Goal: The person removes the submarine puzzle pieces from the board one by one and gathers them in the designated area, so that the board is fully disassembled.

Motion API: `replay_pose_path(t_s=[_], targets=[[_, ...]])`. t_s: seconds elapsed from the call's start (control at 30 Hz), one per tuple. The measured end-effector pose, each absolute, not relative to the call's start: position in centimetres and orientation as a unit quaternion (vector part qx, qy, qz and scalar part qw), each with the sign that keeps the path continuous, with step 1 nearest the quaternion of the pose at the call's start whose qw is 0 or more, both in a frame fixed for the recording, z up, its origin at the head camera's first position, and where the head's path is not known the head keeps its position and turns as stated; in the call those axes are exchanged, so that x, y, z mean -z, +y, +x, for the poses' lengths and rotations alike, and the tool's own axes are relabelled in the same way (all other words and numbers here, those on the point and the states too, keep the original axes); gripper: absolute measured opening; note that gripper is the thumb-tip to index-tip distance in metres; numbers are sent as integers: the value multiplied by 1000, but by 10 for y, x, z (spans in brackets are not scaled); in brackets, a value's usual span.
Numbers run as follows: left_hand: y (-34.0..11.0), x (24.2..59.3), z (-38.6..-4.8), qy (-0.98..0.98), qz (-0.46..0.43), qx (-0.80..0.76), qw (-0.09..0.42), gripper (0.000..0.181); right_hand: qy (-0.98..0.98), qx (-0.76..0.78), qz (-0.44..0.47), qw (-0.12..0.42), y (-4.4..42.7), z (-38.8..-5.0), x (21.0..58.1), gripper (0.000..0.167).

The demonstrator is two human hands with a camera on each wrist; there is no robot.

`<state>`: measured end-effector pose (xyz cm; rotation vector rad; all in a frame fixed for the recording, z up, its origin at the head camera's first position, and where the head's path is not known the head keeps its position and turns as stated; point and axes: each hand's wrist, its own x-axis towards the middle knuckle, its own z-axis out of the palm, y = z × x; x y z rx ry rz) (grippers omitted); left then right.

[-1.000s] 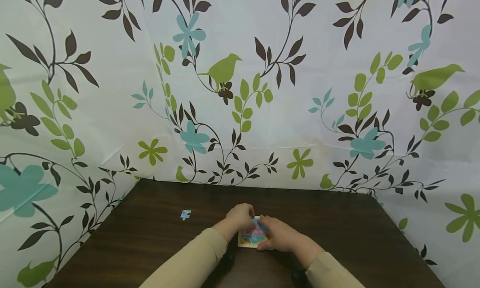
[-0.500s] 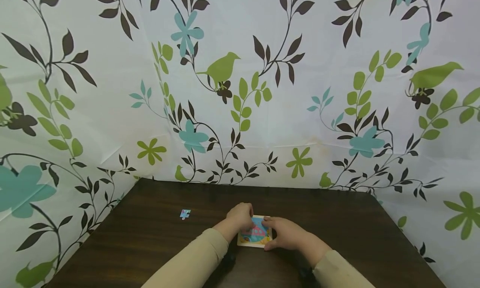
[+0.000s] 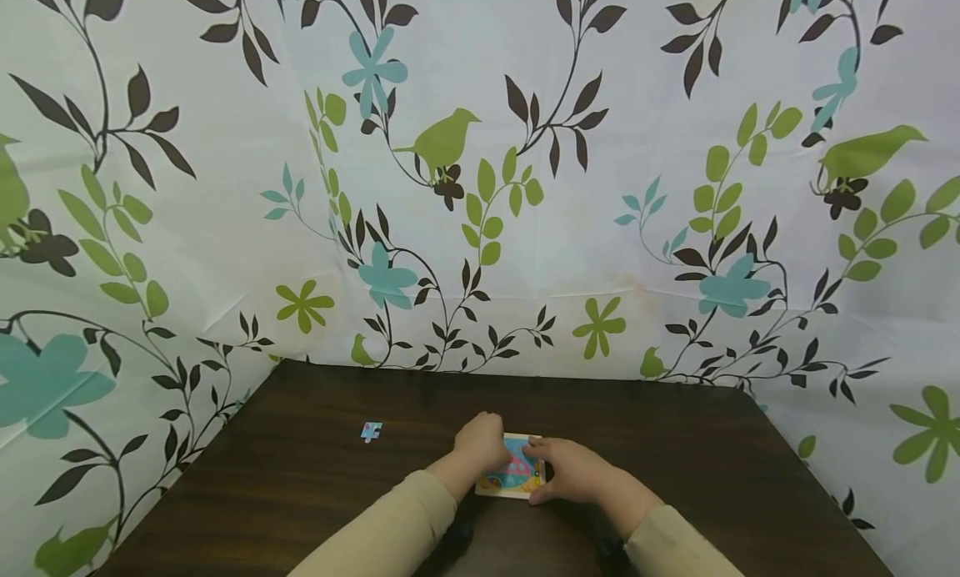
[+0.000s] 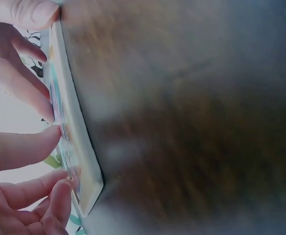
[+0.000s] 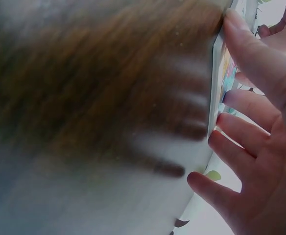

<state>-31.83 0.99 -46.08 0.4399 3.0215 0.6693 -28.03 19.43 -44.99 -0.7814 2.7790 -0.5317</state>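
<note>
A small square jigsaw puzzle (image 3: pixel 521 469) with a pale border and a blue, pink and yellow picture lies flat on the table between both hands. My left hand (image 3: pixel 481 444) is over its left part. In the left wrist view the thumb (image 4: pixel 35 144) touches the picture side, and the bent fingers (image 4: pixel 59 198) touch it near the left end; whether they pinch a piece is hidden. My right hand (image 3: pixel 577 473) holds the puzzle's right side, the thumb (image 5: pixel 236 24) at the near corner and the other fingers spread along the side.
A single blue and pink jigsaw piece (image 3: pixel 371 431) lies on the dark wooden table (image 3: pixel 322 477), left of the hands. Behind the table hangs a white cloth (image 3: pixel 510 327) printed with leaves, flowers and birds.
My right hand has slid slightly to the right, baring more of the picture. The left hand has tilted a little over the puzzle's left part. The loose piece stays put.
</note>
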Motion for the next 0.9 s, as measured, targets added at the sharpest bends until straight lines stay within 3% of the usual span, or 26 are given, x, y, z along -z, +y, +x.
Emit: replay_pose_path(t_s=[0.9], targets=[[7, 460, -323, 955, 124, -265, 52, 31, 947, 170, -262, 72, 192, -284, 456, 74]])
